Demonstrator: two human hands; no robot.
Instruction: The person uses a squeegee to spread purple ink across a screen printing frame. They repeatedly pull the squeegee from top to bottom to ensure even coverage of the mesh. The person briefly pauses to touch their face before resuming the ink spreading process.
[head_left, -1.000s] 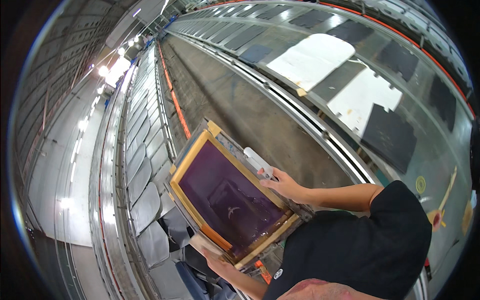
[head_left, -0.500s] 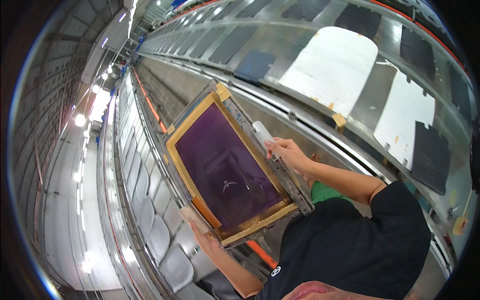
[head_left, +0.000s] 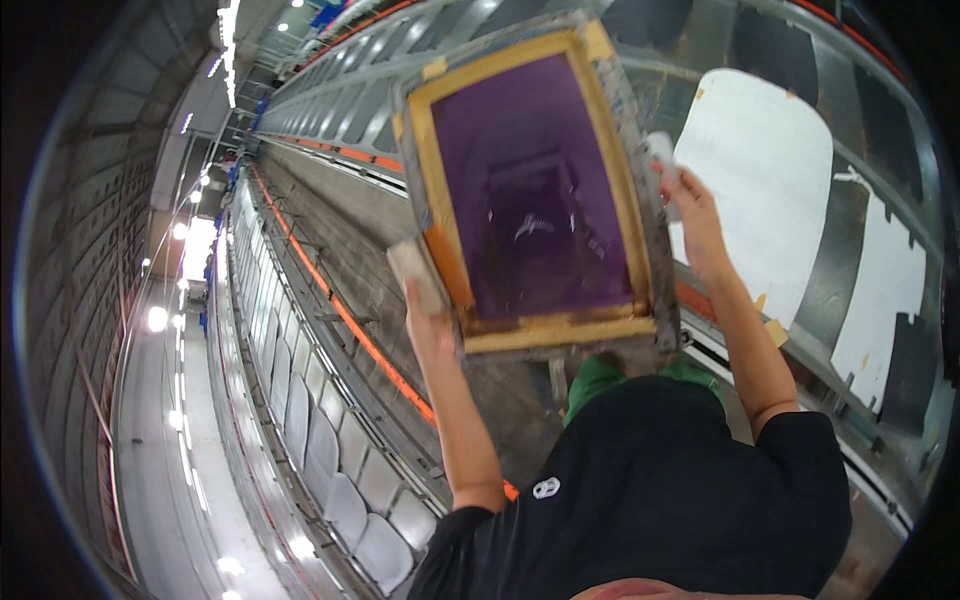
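Observation:
A screen printing frame (head_left: 530, 185) is raised in front of me, tilted, with purple mesh, yellow tape round the inside and a small pale design near its lower part. My right hand (head_left: 690, 205) is closed round a white handle (head_left: 657, 152) on the frame's right side. At the lower left, my left hand (head_left: 430, 325) grips a squeegee (head_left: 420, 275) with a pale grip and an orange blade, against the frame's edge. The left fingers behind it are hidden, so I cannot tell how far they also wrap the frame.
To the right, a long printing table (head_left: 690, 40) carries dark panels and large white panels (head_left: 765, 180). Another long table (head_left: 365, 470) with grey panels runs along the left, edged by an orange rail (head_left: 345, 315). A concrete aisle (head_left: 330, 215) lies between them.
The frame has risen and moved right, away from the left table, and turned more upright. Both hands moved with it, keeping their grips. My view has also turned.

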